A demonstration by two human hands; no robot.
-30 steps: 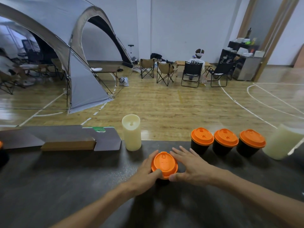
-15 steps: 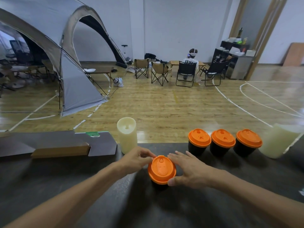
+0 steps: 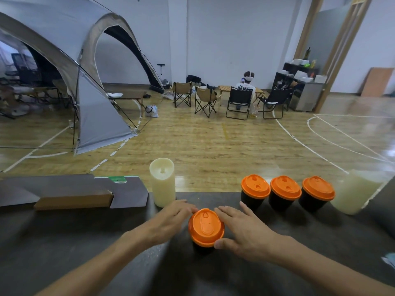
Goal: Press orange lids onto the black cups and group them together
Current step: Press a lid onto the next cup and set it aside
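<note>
Your left hand (image 3: 171,218) and right hand (image 3: 241,229) flank the orange lid (image 3: 206,227) at lower centre of the frame. The lid sits on a black cup (image 3: 203,249) on the dark table (image 3: 64,242). Left fingers are curled at the lid's far-left rim, touching it; whether they truly pinch it, cannot tell. Right hand is flat and spread, thumb (image 3: 221,244) against the near rim, fingers along the right edge.

Looks like you're seating this lid. It appears slightly tilted toward the camera, so press evenly round the whole rim, not one side. Keep the cup steady; pushing off-centre could tip it.

Three capped cups (image 3: 280,201) stand in a row, close together at right centre, between the cream candle (image 3: 162,182) and a pale cylinder (image 3: 354,195). Once the rim is down all round, slide this cup over to that row.
</note>
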